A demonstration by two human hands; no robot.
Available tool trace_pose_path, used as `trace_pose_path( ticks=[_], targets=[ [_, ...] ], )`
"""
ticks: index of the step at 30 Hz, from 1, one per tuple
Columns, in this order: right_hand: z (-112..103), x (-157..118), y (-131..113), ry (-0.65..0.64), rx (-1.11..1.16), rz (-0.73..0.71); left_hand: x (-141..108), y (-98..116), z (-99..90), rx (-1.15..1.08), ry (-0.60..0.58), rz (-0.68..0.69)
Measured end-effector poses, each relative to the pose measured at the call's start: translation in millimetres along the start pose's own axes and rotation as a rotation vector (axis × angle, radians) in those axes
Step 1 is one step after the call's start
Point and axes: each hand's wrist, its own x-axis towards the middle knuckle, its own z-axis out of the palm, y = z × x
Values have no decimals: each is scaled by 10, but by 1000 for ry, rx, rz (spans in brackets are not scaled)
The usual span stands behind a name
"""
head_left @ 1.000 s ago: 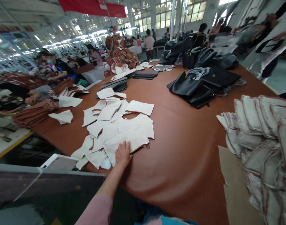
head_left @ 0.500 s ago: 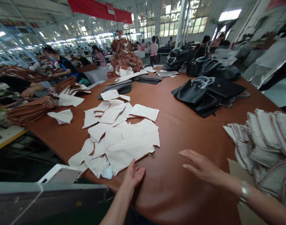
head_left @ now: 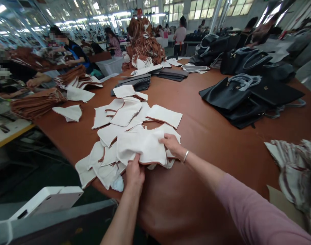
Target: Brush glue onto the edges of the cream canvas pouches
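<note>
A white fabric piece (head_left: 142, 144) with brown edging is held between my two hands, over a loose spread of similar pieces (head_left: 104, 134). My left hand (head_left: 135, 172) grips its near edge, thumb on top and fingers underneath. At its right side, my right hand (head_left: 172, 144) pinches the edge between thumb and fingers. The piece is slightly wrinkled near my left thumb. A pale bluish scrap (head_left: 117, 184) lies at the near end of the spread.
Black bags (head_left: 247, 98) lie at the right back of the brown-covered table (head_left: 203, 190). White bundled pieces (head_left: 298, 170) sit at the right edge. Brown stacks (head_left: 38, 102) and a co-worker's hand (head_left: 36, 80) are at left; a white device (head_left: 49, 202) is at lower left.
My right hand has moved left from above the bare table cover onto the white piece. My left hand has closed on its near edge, and the view has shifted.
</note>
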Motion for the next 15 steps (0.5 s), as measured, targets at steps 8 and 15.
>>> trace_pose_path(
  ticks=[8, 15],
  targets=[
    [-829, 583, 104, 126, -222, 83, 73, -124, 217, 39, 38, -151],
    [-1053, 481, 486, 163, -625, 147, 247, -531, 110, -35, 41, -277]
  ],
)
